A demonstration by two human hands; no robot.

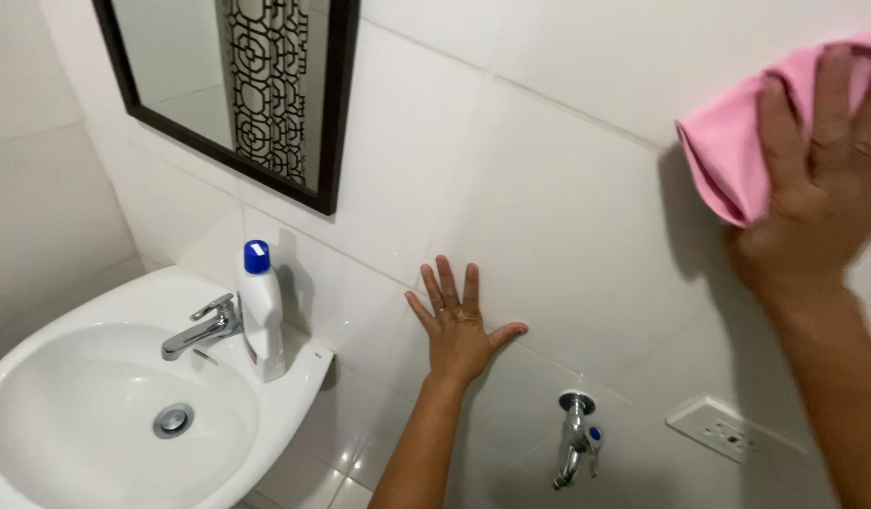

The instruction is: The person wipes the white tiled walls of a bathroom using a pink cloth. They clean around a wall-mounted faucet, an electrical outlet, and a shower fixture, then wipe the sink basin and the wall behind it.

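Head view: right hand (822,179) presses a pink microfibre cloth (728,151) flat on the white tiled wall (549,188), grip spread, not clenched. Left hand (457,325), released, braces below. Risk: damp cloth near the white wall socket (732,432); palm could slip on glossy tile.

White bottle (263,316) on sink rim (304,372)
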